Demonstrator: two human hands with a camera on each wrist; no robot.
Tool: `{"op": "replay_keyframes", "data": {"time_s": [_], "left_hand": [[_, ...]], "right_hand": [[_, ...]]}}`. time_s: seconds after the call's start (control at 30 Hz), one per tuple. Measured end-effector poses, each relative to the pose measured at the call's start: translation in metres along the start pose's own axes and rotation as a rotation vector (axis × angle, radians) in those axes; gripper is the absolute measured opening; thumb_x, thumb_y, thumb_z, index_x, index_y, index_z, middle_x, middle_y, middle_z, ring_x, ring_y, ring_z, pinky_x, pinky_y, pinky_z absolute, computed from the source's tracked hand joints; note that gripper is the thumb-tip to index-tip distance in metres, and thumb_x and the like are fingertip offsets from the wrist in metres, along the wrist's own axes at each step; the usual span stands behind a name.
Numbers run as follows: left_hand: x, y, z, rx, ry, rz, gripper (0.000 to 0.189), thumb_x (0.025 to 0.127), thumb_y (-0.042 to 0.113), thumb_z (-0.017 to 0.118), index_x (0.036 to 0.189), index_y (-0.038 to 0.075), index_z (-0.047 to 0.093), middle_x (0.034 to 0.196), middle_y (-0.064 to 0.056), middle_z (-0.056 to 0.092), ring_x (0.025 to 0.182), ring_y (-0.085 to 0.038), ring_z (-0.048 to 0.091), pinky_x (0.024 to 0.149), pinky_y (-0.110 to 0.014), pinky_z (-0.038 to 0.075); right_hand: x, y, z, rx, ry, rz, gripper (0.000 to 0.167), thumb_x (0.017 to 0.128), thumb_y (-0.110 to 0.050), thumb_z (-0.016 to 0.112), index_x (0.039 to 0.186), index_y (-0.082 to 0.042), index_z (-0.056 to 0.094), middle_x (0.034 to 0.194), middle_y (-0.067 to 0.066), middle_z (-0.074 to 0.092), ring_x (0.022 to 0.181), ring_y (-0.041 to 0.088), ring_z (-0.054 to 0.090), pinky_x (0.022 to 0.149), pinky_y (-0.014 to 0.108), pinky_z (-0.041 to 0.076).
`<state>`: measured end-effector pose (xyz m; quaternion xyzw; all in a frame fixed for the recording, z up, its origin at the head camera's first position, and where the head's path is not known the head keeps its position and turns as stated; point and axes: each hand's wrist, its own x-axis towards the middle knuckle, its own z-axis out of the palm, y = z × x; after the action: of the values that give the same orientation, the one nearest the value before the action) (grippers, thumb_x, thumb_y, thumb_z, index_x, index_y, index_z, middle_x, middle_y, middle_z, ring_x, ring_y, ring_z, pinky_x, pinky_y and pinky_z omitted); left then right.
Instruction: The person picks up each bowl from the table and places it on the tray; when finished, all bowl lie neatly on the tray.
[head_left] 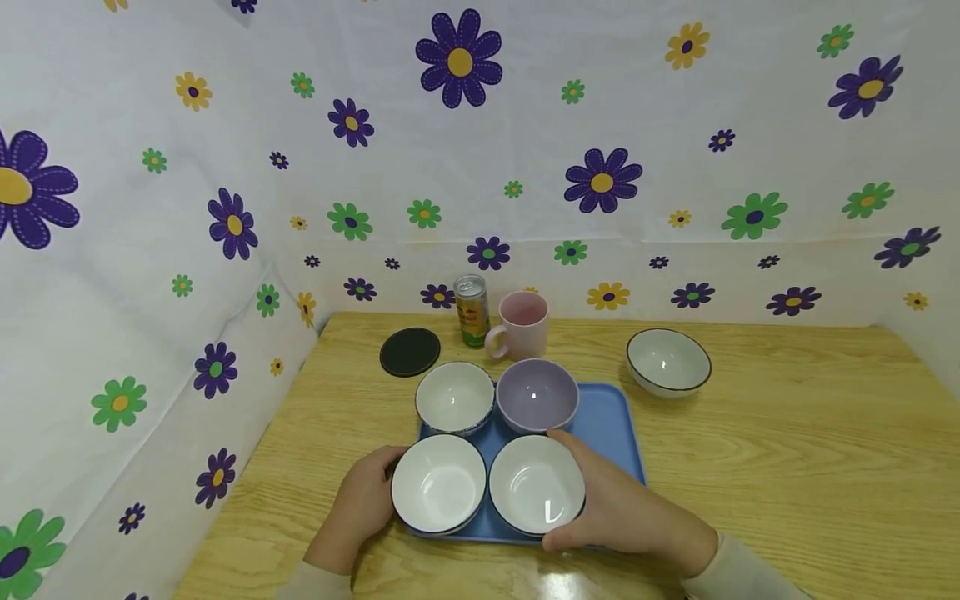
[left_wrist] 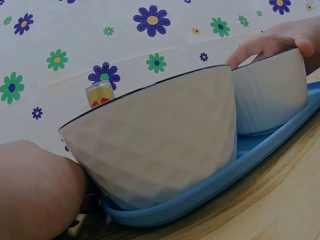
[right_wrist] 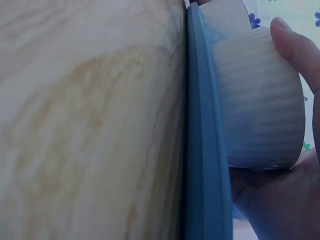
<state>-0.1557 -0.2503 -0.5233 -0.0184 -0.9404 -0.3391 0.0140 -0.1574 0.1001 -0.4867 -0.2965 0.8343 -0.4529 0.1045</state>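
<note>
My right hand (head_left: 618, 504) grips a white dark-rimmed bowl (head_left: 536, 483) at the front right of a blue tray (head_left: 607, 421). Its thumb lies at the near rim, with fingers at the far side. In the right wrist view the bowl's ribbed wall (right_wrist: 260, 100) shows between thumb and fingers. At the tray's left edge my left hand (head_left: 363, 496) holds on, close against another white bowl (head_left: 438, 483) with a diamond-patterned outside (left_wrist: 160, 135); most of its fingers are hidden. Behind stand a white bowl with patterned outside (head_left: 455, 398) and a purple bowl (head_left: 537, 396), also on the tray.
A pink mug (head_left: 525, 325) and a drink can (head_left: 472, 312) stand behind the tray. To their left lies a round black coaster (head_left: 410, 351). One more white bowl (head_left: 667, 362) sits on the wooden table (head_left: 787, 467) at the right. Flowered cloth (head_left: 510, 125) hangs around the table.
</note>
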Motion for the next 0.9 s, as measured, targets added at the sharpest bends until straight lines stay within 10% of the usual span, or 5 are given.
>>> {"op": "replay_keyframes", "data": {"time_s": [0.57, 0.9], "left_hand": [[0.000, 0.001, -0.004, -0.002, -0.003, -0.004, 0.024, 0.098, 0.008, 0.059, 0.120, 0.006, 0.071, 0.119, -0.010, 0.071, 0.117, -0.033, 0.063, 0.102, -0.053, 0.049], [-0.002, 0.003, -0.006, -0.021, -0.003, -0.001, 0.024, 0.098, 0.008, 0.060, 0.118, 0.005, 0.071, 0.118, -0.011, 0.071, 0.117, -0.034, 0.063, 0.102, -0.053, 0.049]], "right_hand": [[0.002, -0.005, -0.003, -0.091, -0.054, 0.056, 0.122, 0.066, -0.057, 0.090, 0.152, -0.004, 0.021, 0.133, 0.010, 0.053, 0.113, 0.022, 0.057, 0.095, 0.042, 0.050], [-0.005, -0.010, -0.028, 0.069, -0.184, 0.174, 0.118, 0.080, -0.045, 0.085, 0.161, -0.015, 0.006, 0.157, 0.018, 0.032, 0.139, 0.038, 0.041, 0.109, 0.054, 0.042]]}}
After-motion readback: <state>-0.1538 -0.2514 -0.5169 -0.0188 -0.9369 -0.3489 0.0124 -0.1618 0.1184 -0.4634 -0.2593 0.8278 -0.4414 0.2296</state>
